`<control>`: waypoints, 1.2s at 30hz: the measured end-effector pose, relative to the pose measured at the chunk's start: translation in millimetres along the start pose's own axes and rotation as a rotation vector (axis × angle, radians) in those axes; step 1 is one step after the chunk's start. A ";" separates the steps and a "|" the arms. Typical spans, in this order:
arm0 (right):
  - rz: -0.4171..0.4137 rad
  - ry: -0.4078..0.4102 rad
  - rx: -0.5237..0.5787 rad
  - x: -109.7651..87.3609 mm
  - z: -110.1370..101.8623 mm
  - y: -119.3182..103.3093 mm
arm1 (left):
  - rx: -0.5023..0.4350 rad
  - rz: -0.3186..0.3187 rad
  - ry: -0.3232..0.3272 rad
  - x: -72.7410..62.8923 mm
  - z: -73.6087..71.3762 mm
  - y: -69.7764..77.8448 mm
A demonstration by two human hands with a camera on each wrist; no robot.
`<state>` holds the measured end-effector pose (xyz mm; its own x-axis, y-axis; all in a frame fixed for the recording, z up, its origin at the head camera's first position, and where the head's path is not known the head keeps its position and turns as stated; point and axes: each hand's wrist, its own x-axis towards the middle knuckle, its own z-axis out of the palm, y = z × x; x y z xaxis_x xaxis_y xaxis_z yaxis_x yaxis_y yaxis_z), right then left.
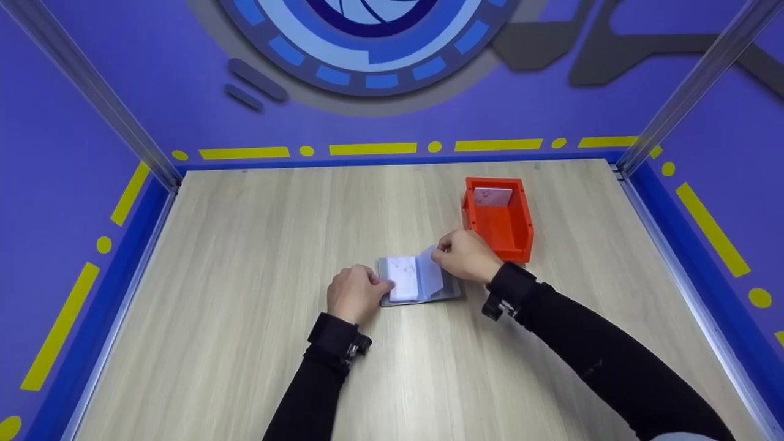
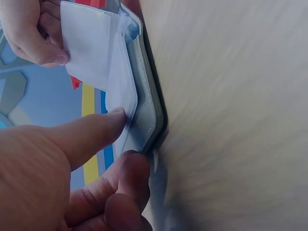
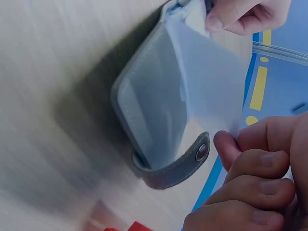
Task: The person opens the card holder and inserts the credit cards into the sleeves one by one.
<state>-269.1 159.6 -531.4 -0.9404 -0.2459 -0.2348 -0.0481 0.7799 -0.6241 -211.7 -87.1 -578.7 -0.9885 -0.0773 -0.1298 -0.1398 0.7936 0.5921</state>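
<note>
As left hand [image 1: 353, 295] grips cardholder [image 1: 452, 288]; right [image 1: 468, 256] pinches page [image 1: 431, 277]

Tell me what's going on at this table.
A person has a small grey wallet lying open on the table. Their left hand holds its left side, while the right hand pinches a translucent page and lifts it. The wallet's strap is unfastened. Just beyond the right hand is a red bin, with a pink-patterned card at its far end.
</note>
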 end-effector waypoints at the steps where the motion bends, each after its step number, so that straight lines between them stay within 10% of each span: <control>1: 0.005 -0.004 0.006 0.3 0.4 -2.1 | 0.004 -0.002 0.002 0.1 -0.5 -0.1; 36: -0.033 -0.098 -0.007 29.0 45.5 -41.1 | 0.008 0.051 0.025 4.0 -12.6 -6.7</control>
<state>-279.0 94.2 -546.4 -0.9010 -0.3263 -0.2858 -0.0813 0.7743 -0.6276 -215.4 -100.3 -573.2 -0.9955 -0.0511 -0.0797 -0.0885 0.8015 0.5915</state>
